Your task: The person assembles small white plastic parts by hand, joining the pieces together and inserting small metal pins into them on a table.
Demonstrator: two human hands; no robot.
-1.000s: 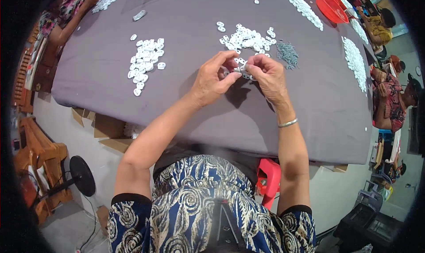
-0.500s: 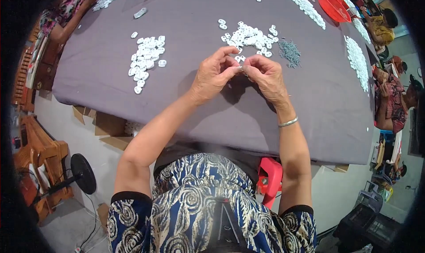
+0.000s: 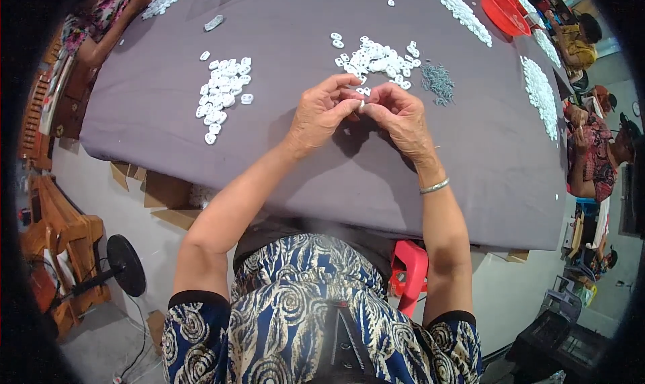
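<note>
Both hands (image 3: 361, 107) pinching small white part (image 3: 362, 104), lifted slightly vs earlier, white pile (image 3: 376, 58) beyond unchanged

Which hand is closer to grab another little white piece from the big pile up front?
Probably the right hand. The pile of white pieces lies just beyond it and a bit to its side, while the left hand sits farther over. Both hands pinch one small white piece between them now.

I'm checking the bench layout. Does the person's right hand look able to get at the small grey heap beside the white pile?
Probably yes. The right hand is just below and left of the grey heap, with only bare table cloth between them, though its fingertips are pinching a small white piece with the left hand.
</note>
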